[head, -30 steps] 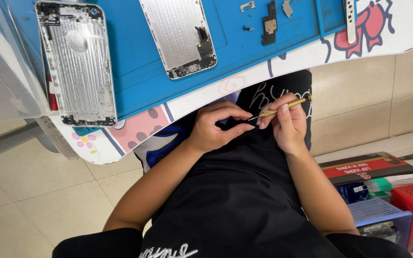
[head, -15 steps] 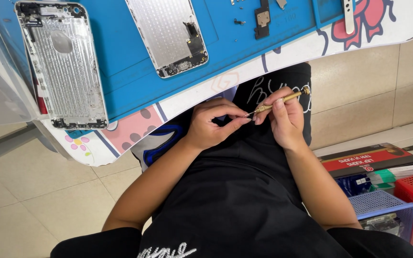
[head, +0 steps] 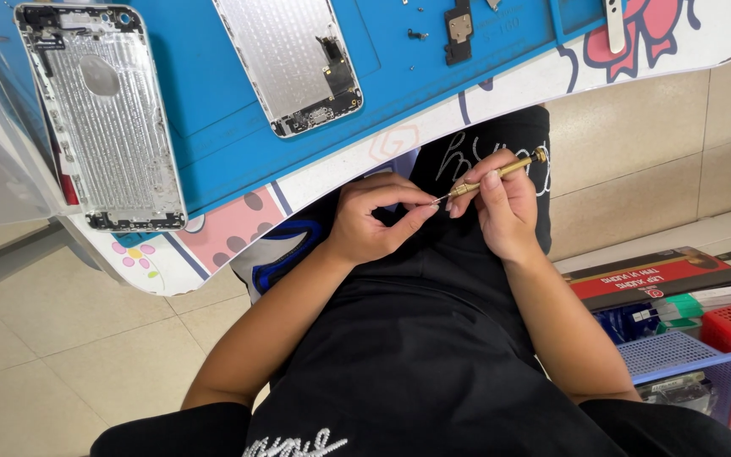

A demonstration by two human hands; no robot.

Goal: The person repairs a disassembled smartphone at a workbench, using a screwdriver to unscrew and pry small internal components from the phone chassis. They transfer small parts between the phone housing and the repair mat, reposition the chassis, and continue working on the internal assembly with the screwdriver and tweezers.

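Over the lap, below the blue mat (head: 213, 127), the right hand (head: 505, 211) pinches a brass precision screwdriver (head: 492, 175), shaft angling down-left to the left hand's (head: 374, 222) pinched fingertips (head: 423, 206).

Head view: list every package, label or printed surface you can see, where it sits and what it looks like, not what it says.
Flat box: on the floor at right, behind the baskets; long, red top panel with pale lettering, dark edges.
Green and white packet: right below the flat box; small, partly hidden.
Blue packets: in the blue basket; glossy.
Table top: pale, with cartoon prints in pink and blue.
Shirt: black, white script lettering.
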